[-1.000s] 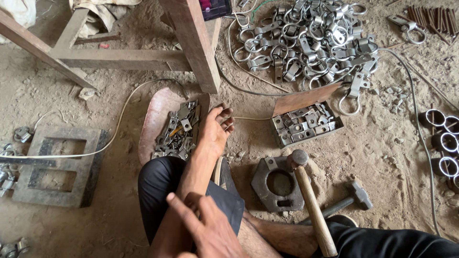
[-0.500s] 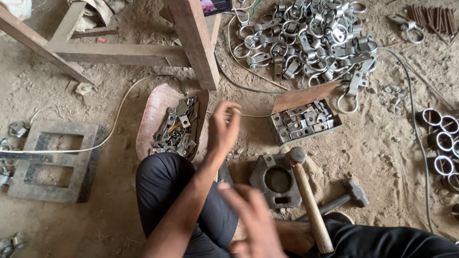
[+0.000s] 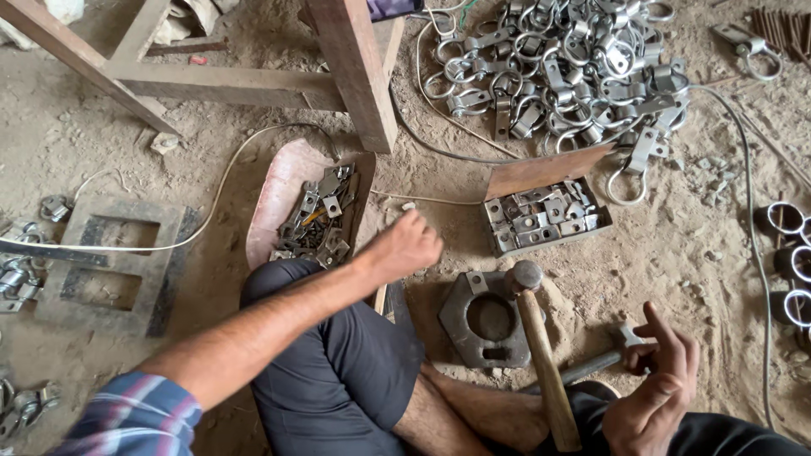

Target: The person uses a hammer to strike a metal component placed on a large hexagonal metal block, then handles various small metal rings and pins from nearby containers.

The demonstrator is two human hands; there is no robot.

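Observation:
My left hand (image 3: 407, 246) hovers with curled fingers over the sandy ground, between a pinkish tray (image 3: 277, 196) of small metal pieces and a cardboard box (image 3: 541, 171) of small brackets. What its fingers hold is hidden. My right hand (image 3: 655, 390) is at the lower right with fingers apart and nothing in it, just above a small metal hammer (image 3: 601, 363). A wooden-handled hammer (image 3: 545, 371) lies with its head on a dark metal block (image 3: 483, 319) that has a round hole, in front of my crossed legs.
A big pile of metal clamps (image 3: 566, 59) lies at the top right. A wooden table leg (image 3: 355, 72) stands beyond the tray. A rectangular metal frame (image 3: 118, 263) lies at the left, metal rings (image 3: 786, 253) at the right edge, and a white wire (image 3: 211, 211) crosses the ground.
My left hand has come off the tray and moved right, fingers now curled. My right hand has swung from in front of my lap to the lower right by the small hammer.

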